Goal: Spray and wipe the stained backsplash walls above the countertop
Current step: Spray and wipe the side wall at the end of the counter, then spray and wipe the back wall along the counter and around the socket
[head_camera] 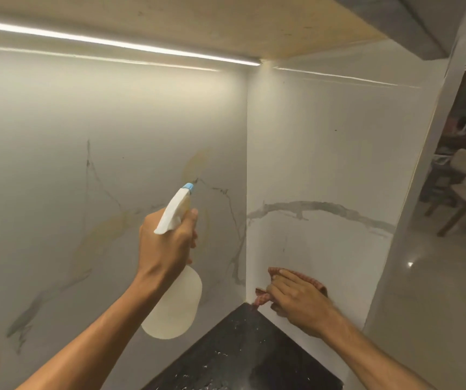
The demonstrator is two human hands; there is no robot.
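My left hand (165, 243) grips a white spray bottle (174, 308) by its neck, a finger on the trigger. Its blue nozzle (189, 187) points at a yellowish stain (196, 166) on the left backsplash wall (57, 164). More yellow smears (105, 235) run lower left on that wall. My right hand (296, 301) presses a red checked cloth (262, 298) flat against the bottom of the right backsplash wall (324, 153), just above the black countertop (243, 353), close to the corner where the two walls meet.
An upper cabinet's underside (198, 26) with a lit LED strip (113, 42) hangs overhead. White specks lie on the countertop. To the right, past the wall's end (412, 192), a tiled floor and a wooden chair (465, 187) are visible.
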